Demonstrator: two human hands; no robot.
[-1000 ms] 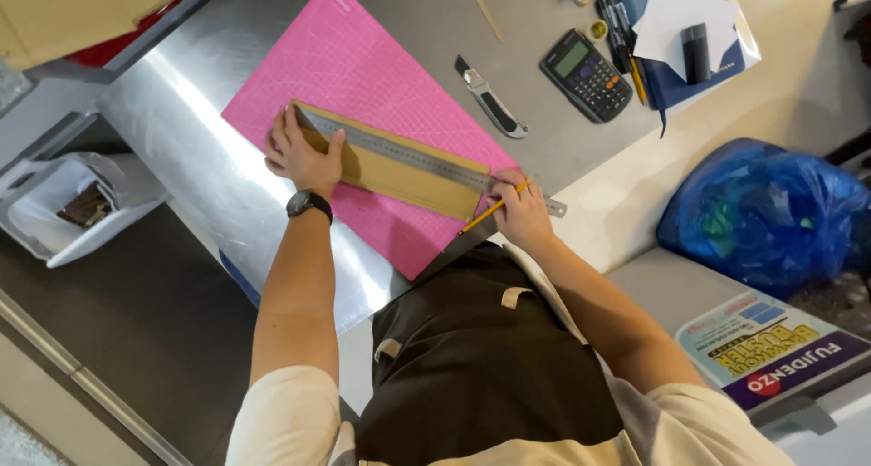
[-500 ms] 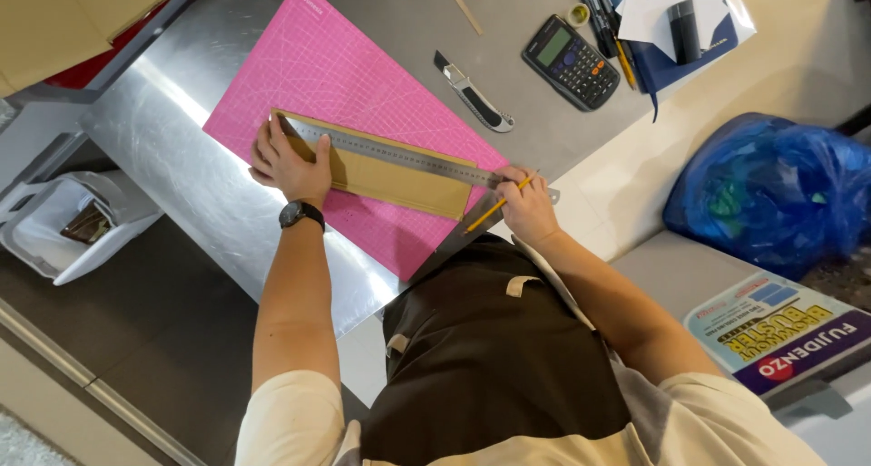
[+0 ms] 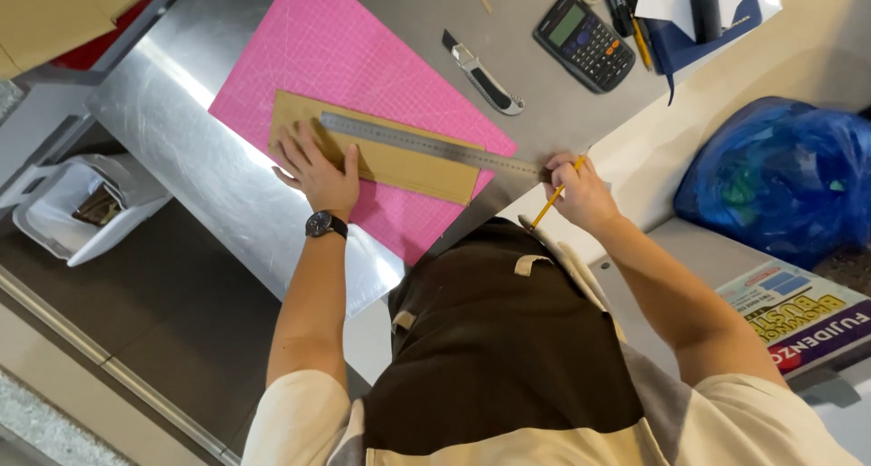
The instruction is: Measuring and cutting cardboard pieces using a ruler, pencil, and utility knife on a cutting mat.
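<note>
A brown cardboard strip (image 3: 408, 166) lies on a pink cutting mat (image 3: 336, 58) on a steel table. A long metal ruler (image 3: 426, 146) rests along the strip, its end reaching past the mat's edge. My left hand (image 3: 318, 168) presses flat on the left end of the cardboard and ruler; a black watch is on that wrist. My right hand (image 3: 581, 189) grips a yellow pencil (image 3: 555, 196) at the ruler's right end.
A utility knife (image 3: 483, 74) and a black calculator (image 3: 585, 41) lie beyond the mat. Pens, papers and a dark folder (image 3: 703, 21) sit at the top right. A blue plastic bag (image 3: 780, 176) and printed carton (image 3: 798, 312) are right. A white bin (image 3: 77, 207) stands on the floor left.
My left hand stays pressed on the cardboard and ruler. My right hand with the pencil has shifted slightly right, off the strip's end toward the ruler's tip. The view has moved.
</note>
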